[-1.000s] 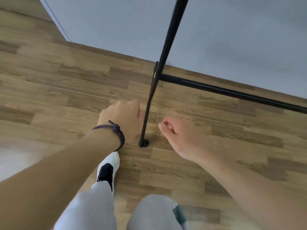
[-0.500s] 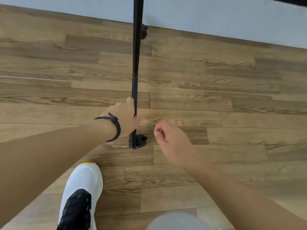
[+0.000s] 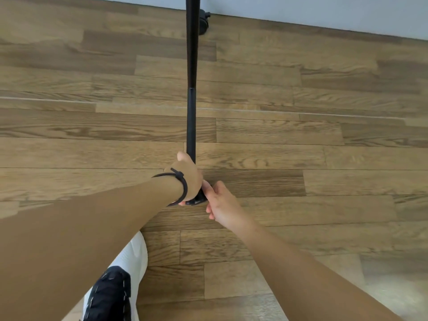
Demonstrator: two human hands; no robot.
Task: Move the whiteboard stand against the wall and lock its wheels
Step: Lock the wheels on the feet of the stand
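Note:
The whiteboard stand's black base bar (image 3: 191,112) runs across the wooden floor from the wall toward me. Its far wheel (image 3: 203,22) sits right at the pale wall (image 3: 324,10). The near wheel (image 3: 196,200) is mostly hidden under my hands. My left hand (image 3: 185,179), with a dark band on the wrist, is closed around the bar's near end just above that wheel. My right hand (image 3: 220,202) touches the wheel from the right with its fingertips, fingers bent. The whiteboard itself is out of view.
My white and black shoe (image 3: 115,288) stands on the floor at the lower left, close to the bar's near end. Wood-pattern flooring (image 3: 301,158) spreads to both sides of the bar.
My right hand has moved left and come into contact with the near wheel. My left hand has slid down the bar and now covers the wheel. The view has shifted slightly closer.

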